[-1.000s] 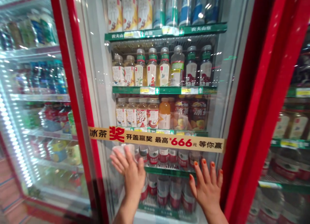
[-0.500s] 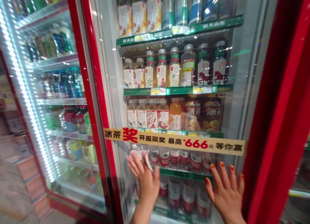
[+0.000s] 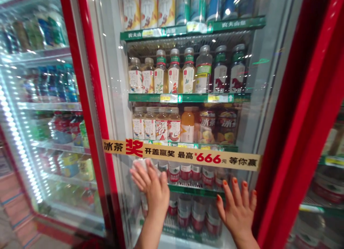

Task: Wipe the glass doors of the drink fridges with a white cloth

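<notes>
My left hand (image 3: 152, 186) presses a white cloth (image 3: 139, 164) flat against the glass door (image 3: 115, 98) of a drinks fridge, just under a yellow banner sticker (image 3: 182, 155) with red and black print. My right hand (image 3: 238, 209) lies open and flat on the same glass lower right, fingers spread, orange nails showing, beside the red door frame (image 3: 292, 134). Behind the glass stand rows of bottles (image 3: 182, 71) on green-edged shelves (image 3: 188, 97).
A second fridge door with a red frame (image 3: 86, 116) stands to the left, lit by LED strips (image 3: 16, 141), full of bottles. Another fridge section (image 3: 328, 170) lies right of the red frame. Pinkish floor (image 3: 16, 227) shows bottom left.
The view swung right and back left. My left hand with the cloth shifted slightly on the glass, staying under the banner; my right hand stayed flat on the glass near the red frame.
</notes>
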